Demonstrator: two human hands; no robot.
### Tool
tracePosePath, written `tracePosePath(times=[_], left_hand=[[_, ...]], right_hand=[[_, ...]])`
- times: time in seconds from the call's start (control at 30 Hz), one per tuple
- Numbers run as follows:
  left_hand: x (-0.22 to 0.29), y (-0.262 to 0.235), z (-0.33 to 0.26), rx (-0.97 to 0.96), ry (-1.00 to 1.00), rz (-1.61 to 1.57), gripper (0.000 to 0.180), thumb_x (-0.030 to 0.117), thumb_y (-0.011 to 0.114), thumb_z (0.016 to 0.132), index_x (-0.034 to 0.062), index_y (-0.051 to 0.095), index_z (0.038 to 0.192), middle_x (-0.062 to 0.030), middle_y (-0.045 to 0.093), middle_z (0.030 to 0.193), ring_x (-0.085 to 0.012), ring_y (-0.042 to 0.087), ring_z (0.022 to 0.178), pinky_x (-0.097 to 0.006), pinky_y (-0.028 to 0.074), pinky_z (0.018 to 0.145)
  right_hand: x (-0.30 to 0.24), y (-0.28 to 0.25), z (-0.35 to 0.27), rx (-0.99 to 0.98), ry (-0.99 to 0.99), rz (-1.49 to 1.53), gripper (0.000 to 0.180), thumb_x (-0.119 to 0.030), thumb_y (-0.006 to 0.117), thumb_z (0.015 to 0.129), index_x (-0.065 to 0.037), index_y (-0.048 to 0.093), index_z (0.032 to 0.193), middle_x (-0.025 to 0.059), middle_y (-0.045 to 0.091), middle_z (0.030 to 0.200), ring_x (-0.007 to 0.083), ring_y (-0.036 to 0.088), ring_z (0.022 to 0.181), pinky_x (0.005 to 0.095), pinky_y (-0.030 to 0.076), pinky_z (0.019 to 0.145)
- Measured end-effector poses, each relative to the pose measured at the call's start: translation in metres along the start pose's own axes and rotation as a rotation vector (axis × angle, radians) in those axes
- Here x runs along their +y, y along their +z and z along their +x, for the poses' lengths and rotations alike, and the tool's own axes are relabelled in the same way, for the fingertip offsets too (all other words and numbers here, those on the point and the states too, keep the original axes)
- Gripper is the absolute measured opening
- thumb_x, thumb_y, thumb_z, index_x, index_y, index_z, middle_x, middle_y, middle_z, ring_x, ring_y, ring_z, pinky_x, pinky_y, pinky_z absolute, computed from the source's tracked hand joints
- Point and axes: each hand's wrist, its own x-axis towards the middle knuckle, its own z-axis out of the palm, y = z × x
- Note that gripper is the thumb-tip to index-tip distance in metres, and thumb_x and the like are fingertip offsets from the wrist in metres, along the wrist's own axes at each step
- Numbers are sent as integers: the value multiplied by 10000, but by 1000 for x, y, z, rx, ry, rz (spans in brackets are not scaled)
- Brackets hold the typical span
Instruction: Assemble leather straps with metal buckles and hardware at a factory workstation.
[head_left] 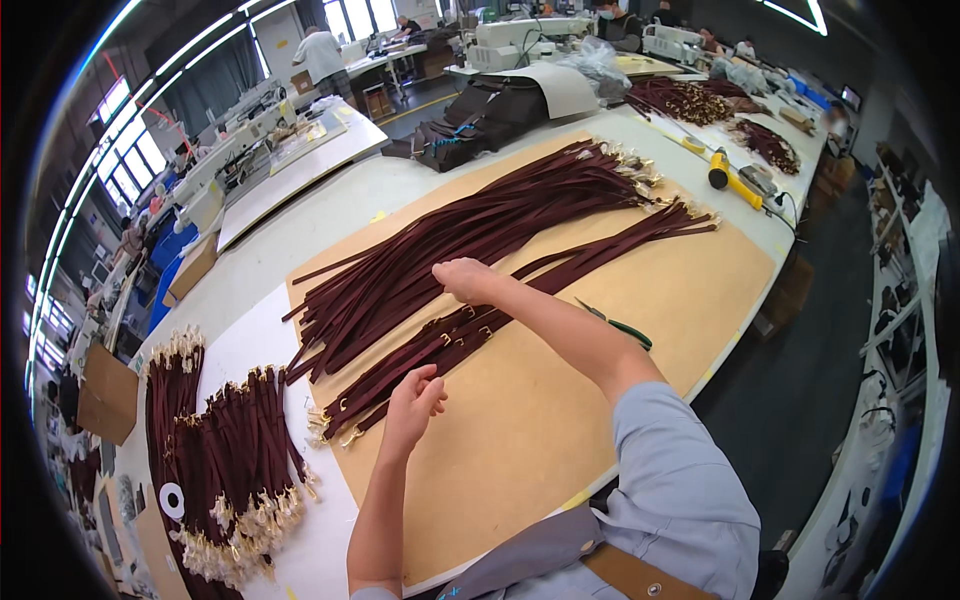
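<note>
Hands over maroon straps [470,240] on the tan board [560,420]; right hand [462,277] lies knuckles-up on the long bundle, grip not discernible; left hand [412,402] pinches strap ends [390,385] by the brass buckles; green scissors [615,325] just beside the right forearm.

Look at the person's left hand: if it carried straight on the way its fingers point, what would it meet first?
Probably the smaller bundle of dark maroon leather straps with brass buckles, just beyond the left hand on the tan board; depth is unclear.
</note>
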Motion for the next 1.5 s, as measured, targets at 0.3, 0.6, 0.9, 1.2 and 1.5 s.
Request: tracePosePath(times=[0.3,0.6,0.9,1.2,1.5], left_hand=[[13,26,90,94,2,-745,273,295,539,984,35,549,1069,-29,571,700,-99,509,523,-246,430,495],[84,29,57,221,467,-442,310,270,444,1023,40,564,853,-35,556,716,-81,476,574,-212,379,531],[109,-45,-13,306,688,-645,279,302,460,1018,67,549,896,-21,512,676,-96,414,541,-217,322,492],[55,-181,-121,472,601,-748,251,271,470,1019,56,589,968,35,413,629,-58,299,511,-208,268,499],[-43,-42,-89,288,-73,-734,257,154,616,928,11,613,1142,-82,646,883,-123,598,694,-260,490,660]], right_hand=[[-5,-41,-86,111,-18,227,131,-68,625,827,-11,518,876,158,584,846,368,568,867,433,456,758],[120,-32,-74,542,300,-200,79,-147,599,822,-134,668,857,67,597,954,273,552,979,427,439,831],[191,-85,-95,724,729,-78,173,-193,522,907,-69,630,957,194,573,1002,387,617,911,481,503,796],[182,-234,-190,786,412,-69,243,-142,563,865,-117,685,1074,164,673,883,331,633,811,410,494,742],[277,-243,-324,308,603,-335,449,-134,596,908,1,494,1324,183,615,1204,286,573,1155,370,446,953]])
